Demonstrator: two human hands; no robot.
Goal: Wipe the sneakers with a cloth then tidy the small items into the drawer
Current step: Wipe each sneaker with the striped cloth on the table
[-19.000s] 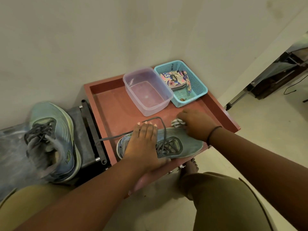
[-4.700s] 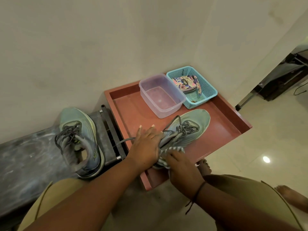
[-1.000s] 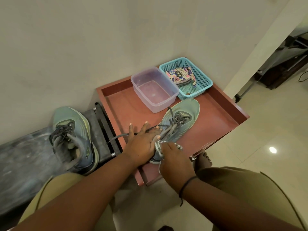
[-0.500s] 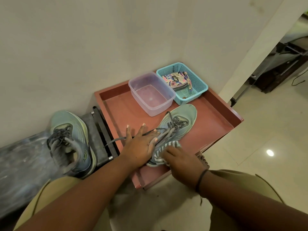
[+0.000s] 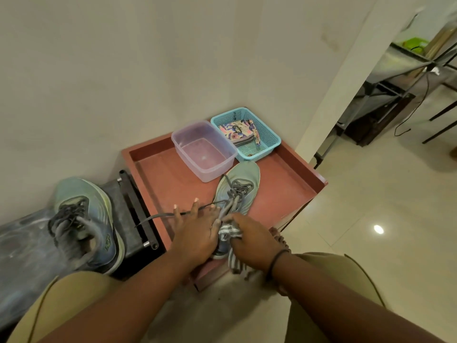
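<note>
A pale green sneaker point(image 5: 243, 178) with grey laces lies on the red tray-top table point(image 5: 291, 184), toe pointing away. My left hand point(image 5: 197, 231) rests on its heel end with fingers spread over a loose lace. My right hand point(image 5: 252, 240) grips a grey-and-white striped cloth point(image 5: 230, 233) against the heel; the cloth's tail hangs over the table's front edge. The second sneaker point(image 5: 84, 219) stands on a dark bench to the left.
At the back of the table stand a clear plastic tub point(image 5: 204, 149) and a turquoise basket point(image 5: 265, 134) holding a floral pouch point(image 5: 237, 128) and small items. A wall rises behind; tiled floor and a metal table lie to the right. My knees sit below the table.
My right hand has shifted the cloth slightly around the sneaker's heel. My left hand stays on the shoe. The camera view has tilted a little.
</note>
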